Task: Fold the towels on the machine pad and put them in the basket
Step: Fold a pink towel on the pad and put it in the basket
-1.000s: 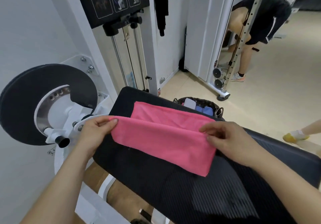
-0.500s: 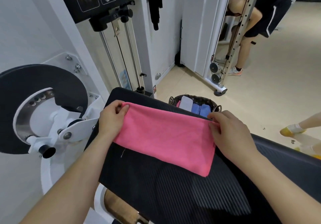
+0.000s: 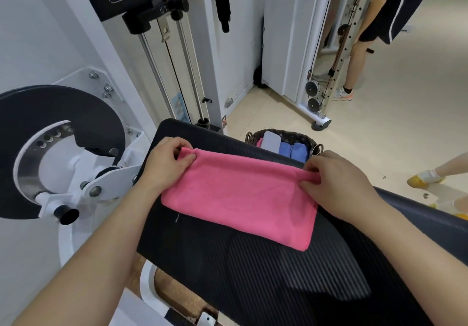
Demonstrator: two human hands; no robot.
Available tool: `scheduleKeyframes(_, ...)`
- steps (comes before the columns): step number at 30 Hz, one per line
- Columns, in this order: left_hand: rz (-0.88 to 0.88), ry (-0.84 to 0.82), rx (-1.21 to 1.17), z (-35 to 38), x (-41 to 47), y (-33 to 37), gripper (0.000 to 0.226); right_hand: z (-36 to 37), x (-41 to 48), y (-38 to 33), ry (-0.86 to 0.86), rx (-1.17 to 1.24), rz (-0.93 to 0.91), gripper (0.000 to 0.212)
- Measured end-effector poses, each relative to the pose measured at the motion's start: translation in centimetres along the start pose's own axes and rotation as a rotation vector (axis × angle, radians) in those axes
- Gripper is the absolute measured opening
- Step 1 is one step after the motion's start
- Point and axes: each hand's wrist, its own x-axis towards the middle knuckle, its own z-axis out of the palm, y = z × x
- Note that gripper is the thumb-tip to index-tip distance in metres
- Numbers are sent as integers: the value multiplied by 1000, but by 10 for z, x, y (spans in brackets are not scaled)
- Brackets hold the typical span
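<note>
Pinching the far corners of the pink towel, the left hand and right hand hold its edge taut and square, likely readying another fold. Fingers of both clamp on cloth, wrists low over the machine pad where the towel lies, basket just beyond.

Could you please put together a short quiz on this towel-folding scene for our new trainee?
1. True or false: the pink towel lies folded on the black pad.
2. What does the left hand pinch? A the towel's far corner; B the pad; C nothing.
3. Fill in: the basket beyond the pad holds two folded ___ towels side by side.
Key: 1 true; 2 A; 3 blue.
</note>
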Motion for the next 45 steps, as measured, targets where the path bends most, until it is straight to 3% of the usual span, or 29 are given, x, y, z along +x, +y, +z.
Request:
scheduleKeyframes(3, -49, -36, -6, -3, -4, 5, 20, -8, 9, 1, -78, 100, 29, 15)
scheduleKeyframes(6, -127, -79, 0, -4, -20, 6, 16, -24, 23, 2, -162, 214, 70, 10)
scheduleKeyframes(10, -283, -71, -13, 3, -82, 2, 9, -31, 54, -20, -118, 7, 1, 14)
scheduleKeyframes(13, -490, -9, -253, 19, -149, -6, 10, -16, 73, -56, 7, -118, -143, 22)
scheduleKeyframes(17, -798, 112, -667, 44, -223, -6, 10, 19, 66, -97, 26, -130, -325, 35)
scheduleKeyframes(20, -907, 142, -776, 55, -251, 0, 9, 38, 42, -110, 69, -79, -464, 46)
scheduleKeyframes(22, -918, 176, -807, 58, -258, -1, 7, 41, 18, -107, 95, 100, -431, 45)
scheduleKeyframes(24, -871, 231, -749, 58, -258, -3, 11, 38, -4, -92, 152, 309, -252, 36)
scheduleKeyframes(27, -626, 300, -335, 53, -261, 4, 23, 28, -19, -58, 203, 384, -21, 24)
scheduleKeyframes(31, -174, 69, -129, 69, -278, 40, 12, 19, -10, -36, -63, 505, 82, 25)
scheduleKeyframes(33, -24, -39, 1, 89, -287, 49, 30, 16, -2, -36, -208, 637, 95, 26)
scheduleKeyframes(37, -6, -84, 53, 100, -287, 55, 59, 12, 16, -37, -317, 635, 108, 14)
scheduleKeyframes(41, 49, -122, 162, 100, -290, 50, 67, 3, 36, -30, -346, 591, 166, 14)
scheduleKeyframes(45, 51, -170, 230, 98, -291, 47, 64, 2, 43, -30, -165, 183, 98, 15)
